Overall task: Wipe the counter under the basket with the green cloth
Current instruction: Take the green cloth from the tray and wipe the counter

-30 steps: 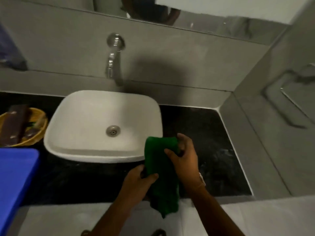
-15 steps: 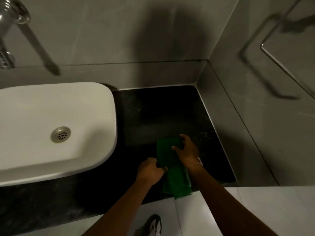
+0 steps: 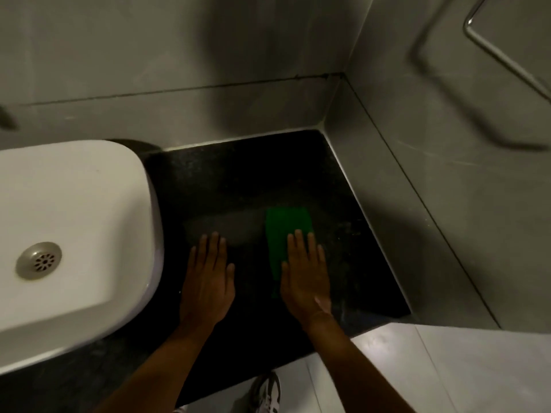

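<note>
The green cloth [image 3: 286,226] lies folded in a flat strip on the black counter [image 3: 238,180], to the right of the basin. My right hand [image 3: 304,277] rests palm down on the cloth's near half, fingers stretched out and not curled around it. My left hand [image 3: 208,280] lies flat on the bare counter beside it, a hand's width to the left, holding nothing. The basket is not in view.
A white basin [image 3: 74,210] with a metal drain [image 3: 38,260] fills the left side. Grey tiled walls close the counter at the back and right. A metal rail [image 3: 507,58] is fixed high on the right wall. My shoe [image 3: 267,391] shows below the counter's edge.
Both hands held the folded cloth above the counter's edge before. Now the cloth lies flat on the counter, the left hand has let go, and both palms rest flat. The view shifted right.
</note>
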